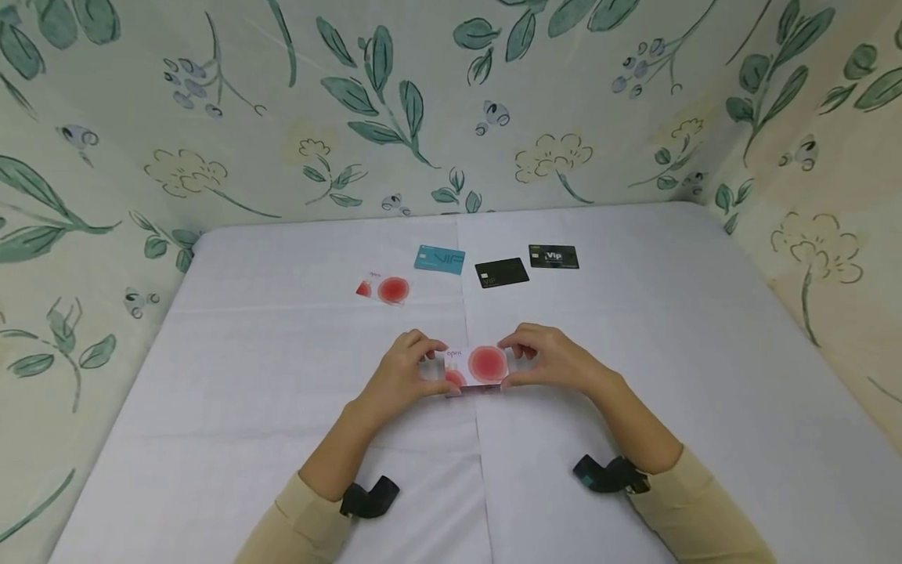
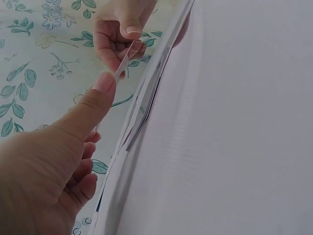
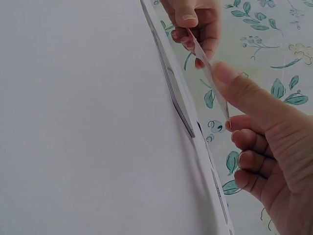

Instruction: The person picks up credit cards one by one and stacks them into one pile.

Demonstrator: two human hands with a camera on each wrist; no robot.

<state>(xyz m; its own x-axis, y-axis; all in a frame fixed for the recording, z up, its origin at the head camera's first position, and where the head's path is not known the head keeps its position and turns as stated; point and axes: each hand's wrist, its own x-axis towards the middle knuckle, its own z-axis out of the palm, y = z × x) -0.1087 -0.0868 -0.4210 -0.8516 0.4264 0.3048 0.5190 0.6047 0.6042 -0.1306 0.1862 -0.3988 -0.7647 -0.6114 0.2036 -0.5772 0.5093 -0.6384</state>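
Observation:
Both hands pinch a white card with red circles between them, above the middle of the white table. My left hand has thumb and fingertips at its left end; my right hand grips the right end the same way. In the left wrist view the card is seen nearly edge-on, held off the table. Below it, a few thin cards lie on the cloth, also seen edge-on; their faces are mostly hidden.
Farther back lie a red-and-white card, a blue VIP card, a black card and another black Vip card. A leaf-patterned curtain stands behind the white tablecloth.

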